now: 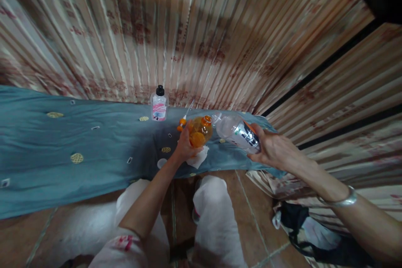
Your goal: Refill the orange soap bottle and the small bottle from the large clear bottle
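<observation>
My left hand (pixel 184 144) is closed around an orange see-through bottle (pixel 203 127), tilted with its uncapped mouth toward the right. In my right hand (pixel 268 147) is a clear plastic bottle (pixel 234 130) with a black-and-white label, held almost level by its base. Its mouth meets or nearly meets the orange bottle's mouth; I cannot tell whether they touch. Beside my left hand lies an orange-and-white spray pump head (pixel 182 123) with a thin tube. A crumpled white tissue (pixel 198 157) is under the orange bottle. Near my left forearm rests a small clear cap (pixel 161 163).
A clear bottle with a black cap and pink label (pixel 159 106) stands at the back of the blue-green cloth (pixel 103 142). Behind hangs a patterned curtain (pixel 176 42), with a dark bar (pixel 320 69) at right. A dark bag (pixel 314 234) lies on the tiled floor (pixel 251 209).
</observation>
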The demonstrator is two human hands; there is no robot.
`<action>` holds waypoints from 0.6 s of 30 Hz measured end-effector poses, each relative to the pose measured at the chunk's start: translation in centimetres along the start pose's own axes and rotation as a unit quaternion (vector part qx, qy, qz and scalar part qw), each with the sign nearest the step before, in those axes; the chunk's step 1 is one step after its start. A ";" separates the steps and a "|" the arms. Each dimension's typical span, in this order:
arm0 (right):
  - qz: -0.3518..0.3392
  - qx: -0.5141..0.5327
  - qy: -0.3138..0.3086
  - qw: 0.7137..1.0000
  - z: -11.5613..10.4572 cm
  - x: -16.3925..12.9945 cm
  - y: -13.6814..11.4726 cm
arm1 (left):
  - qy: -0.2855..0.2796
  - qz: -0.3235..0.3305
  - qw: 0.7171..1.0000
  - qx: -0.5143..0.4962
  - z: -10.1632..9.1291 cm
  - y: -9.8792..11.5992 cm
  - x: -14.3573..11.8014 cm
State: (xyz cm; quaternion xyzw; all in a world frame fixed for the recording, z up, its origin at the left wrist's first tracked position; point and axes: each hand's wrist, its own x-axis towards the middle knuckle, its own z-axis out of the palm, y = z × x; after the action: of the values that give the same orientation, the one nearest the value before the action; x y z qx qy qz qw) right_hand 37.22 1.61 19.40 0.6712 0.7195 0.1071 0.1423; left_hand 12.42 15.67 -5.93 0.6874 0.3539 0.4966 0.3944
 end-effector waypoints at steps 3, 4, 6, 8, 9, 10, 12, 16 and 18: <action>-0.006 0.008 0.004 1.000 0.4 0.1 0.1 | 0.003 -0.008 1.000 0.003 0.1 0.0 -0.2; -0.011 0.009 0.012 1.000 0.6 0.0 0.2 | 0.005 -0.008 1.000 0.002 0.1 0.0 -0.3; -0.021 0.008 0.032 0.999 1.1 0.0 0.4 | 0.009 -0.007 1.000 0.000 0.1 -0.1 -0.4; -0.030 0.006 0.049 0.998 1.7 -0.1 0.7 | 0.010 -0.007 1.000 -0.003 0.2 -0.2 -0.5; -0.032 0.006 0.054 0.998 1.9 -0.1 0.8 | 0.009 -0.007 1.000 -0.006 0.2 -0.3 -0.6; -0.033 0.007 0.057 0.998 2.1 -0.2 0.9 | 0.008 -0.008 1.000 -0.008 0.3 -0.4 -0.6; -0.032 0.011 0.063 0.997 2.5 -0.2 1.0 | 0.005 -0.008 1.000 -0.015 0.3 -0.5 -0.7; -0.031 0.013 0.080 0.996 2.9 -0.1 1.2 | 0.005 -0.010 0.999 -0.032 0.3 -0.7 -0.8; -0.033 0.009 0.088 0.996 3.1 -0.1 1.2 | 0.002 -0.013 0.999 -0.037 0.3 -0.7 -0.7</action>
State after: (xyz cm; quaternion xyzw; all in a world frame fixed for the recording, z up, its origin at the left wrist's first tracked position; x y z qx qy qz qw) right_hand 39.46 1.54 16.94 0.6366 0.7518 0.1544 0.0756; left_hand 12.42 15.31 -6.91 0.6664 0.3452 0.5056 0.4256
